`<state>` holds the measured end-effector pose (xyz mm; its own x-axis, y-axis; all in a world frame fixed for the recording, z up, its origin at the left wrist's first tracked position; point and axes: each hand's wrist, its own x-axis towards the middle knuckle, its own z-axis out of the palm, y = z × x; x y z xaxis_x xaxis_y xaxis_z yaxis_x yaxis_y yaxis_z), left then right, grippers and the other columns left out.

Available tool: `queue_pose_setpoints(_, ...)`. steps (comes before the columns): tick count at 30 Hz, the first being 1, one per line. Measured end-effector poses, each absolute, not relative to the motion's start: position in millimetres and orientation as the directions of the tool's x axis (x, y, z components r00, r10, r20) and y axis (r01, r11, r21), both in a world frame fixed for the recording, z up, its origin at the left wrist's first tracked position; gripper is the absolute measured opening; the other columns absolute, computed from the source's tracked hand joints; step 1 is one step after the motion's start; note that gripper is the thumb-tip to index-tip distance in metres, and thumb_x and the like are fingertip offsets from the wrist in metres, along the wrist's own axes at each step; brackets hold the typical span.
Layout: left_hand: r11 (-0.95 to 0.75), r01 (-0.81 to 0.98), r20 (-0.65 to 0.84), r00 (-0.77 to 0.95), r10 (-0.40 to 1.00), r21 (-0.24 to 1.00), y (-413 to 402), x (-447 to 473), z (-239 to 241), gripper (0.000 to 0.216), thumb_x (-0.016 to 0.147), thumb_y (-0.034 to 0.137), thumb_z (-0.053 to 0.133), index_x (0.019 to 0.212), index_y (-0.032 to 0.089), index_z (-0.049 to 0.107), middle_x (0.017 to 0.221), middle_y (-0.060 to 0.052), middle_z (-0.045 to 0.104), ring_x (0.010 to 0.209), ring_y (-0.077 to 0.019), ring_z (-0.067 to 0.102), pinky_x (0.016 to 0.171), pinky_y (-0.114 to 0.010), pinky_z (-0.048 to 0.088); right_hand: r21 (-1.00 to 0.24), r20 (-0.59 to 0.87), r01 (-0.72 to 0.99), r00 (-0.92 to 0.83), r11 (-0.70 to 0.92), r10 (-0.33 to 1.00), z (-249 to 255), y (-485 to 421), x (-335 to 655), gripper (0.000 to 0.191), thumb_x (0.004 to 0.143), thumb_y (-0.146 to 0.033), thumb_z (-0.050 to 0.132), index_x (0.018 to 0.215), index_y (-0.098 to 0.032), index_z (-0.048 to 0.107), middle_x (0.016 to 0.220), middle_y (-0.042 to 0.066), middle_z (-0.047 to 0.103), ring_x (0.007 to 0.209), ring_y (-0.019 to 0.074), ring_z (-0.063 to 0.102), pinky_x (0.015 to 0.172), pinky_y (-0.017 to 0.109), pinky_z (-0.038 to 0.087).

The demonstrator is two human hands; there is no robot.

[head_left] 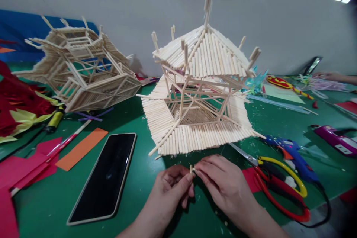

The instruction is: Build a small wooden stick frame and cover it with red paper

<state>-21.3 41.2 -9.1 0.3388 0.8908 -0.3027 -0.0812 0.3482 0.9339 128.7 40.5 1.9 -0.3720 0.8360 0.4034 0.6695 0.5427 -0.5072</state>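
My left hand (171,187) pinches a short wooden stick (191,169), which pokes upright between thumb and forefinger. Close against it, my right hand (224,184) is closed with its fingertips on a tiny pale stick piece (193,170) that meets the first stick. Just beyond both hands stands a pavilion model (192,135) built of pale wooden sticks, with a pointed roof and a wide lower eave. Scissors (275,182) with red and yellow handles lie right of my right hand. Left of my left hand rests a dark-screened phone (103,178).
A second stick model (103,93) stands at the back left. A blue glue gun (295,156) and a purple tool (336,139) lie at right. Orange paper (82,148) and red paper (28,171) cover the left. Another person's hand (329,76) shows at far right.
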Motion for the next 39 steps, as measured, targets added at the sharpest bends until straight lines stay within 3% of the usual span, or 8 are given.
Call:
queue_pose_setpoints(17,0.358,-0.115,-0.307,0.321,0.896,0.926,41,-20,-9,0.022,0.077,0.029,0.050,0.060,0.015,0.051,0.049,0.002,0.052,0.038,-0.0058,0.037,0.041,-0.020,0.026,-0.502,0.390,0.681,-0.371,0.533,0.843,2,41,129,0.015,0.080,-0.013,0.046,0.088,-0.016,0.059,0.082,0.006,0.060,0.075,0.0167,0.052,0.066,0.029,0.044)
queue_pose_setpoints(25,0.409,-0.222,-0.340,0.291,0.894,0.885,43,-19,-9,0.015,0.075,0.026,0.053,0.066,0.014,0.054,0.048,0.003,0.052,0.037,-0.0048,0.037,0.040,-0.018,0.025,-0.529,0.342,0.706,-0.331,0.471,0.880,14,40,142,0.026,0.079,-0.021,0.049,0.104,-0.016,0.053,0.096,0.007,0.058,0.088,0.0182,0.051,0.075,0.031,0.043)
queue_pose_setpoints(33,0.416,-0.353,-0.381,0.166,0.909,0.838,39,-33,1,0.009,0.073,0.021,0.056,0.068,0.014,0.057,0.050,0.002,0.056,0.038,-0.0027,0.038,0.042,-0.015,0.028,-0.626,0.230,0.728,-0.172,0.281,0.958,6,36,163,0.017,0.082,-0.019,0.042,0.094,-0.019,0.054,0.089,0.005,0.058,0.083,0.0162,0.053,0.073,0.030,0.042)
queue_pose_setpoints(39,0.422,-0.418,-0.445,0.045,0.894,0.804,19,-55,0,0.009,0.068,0.022,0.062,0.067,0.014,0.059,0.049,0.002,0.058,0.037,-0.0032,0.039,0.043,-0.014,0.031,-0.584,0.171,0.752,-0.254,0.305,0.952,1,40,143,0.019,0.081,-0.016,0.043,0.095,-0.018,0.056,0.089,0.004,0.060,0.085,0.0160,0.054,0.074,0.028,0.042)
